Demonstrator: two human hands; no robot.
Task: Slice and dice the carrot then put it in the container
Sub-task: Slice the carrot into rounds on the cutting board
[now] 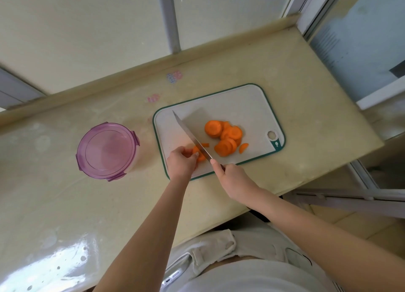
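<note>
Hands first: both are working close together at the near edge of the cutting board (241, 103). The left hand (182, 160) has its fingertips curled down on a small carrot piece (199, 154). The right hand (232, 177) is wrapped round the knife (190, 133) handle, forefinger laid along the spine.

Going left to right: the container (107, 150) sits closed up on the countertop (65, 204), off the board and well apart, at roughly 9 o'clock from the left hand. Then comes the pinned piece, right at that hand's 1 o'clock. The blade runs from the right hand out toward 11 o'clock and crosses the piece just beside the left fingertips. The pile of round slices (225, 136) is at about 2 o'clock from the hands, untouched.

My read is that the dicing has barely started. The next chop depends on the tiny gap between edge and fingertips, so tuck those fingers. The left hand is nearer the container.
</note>
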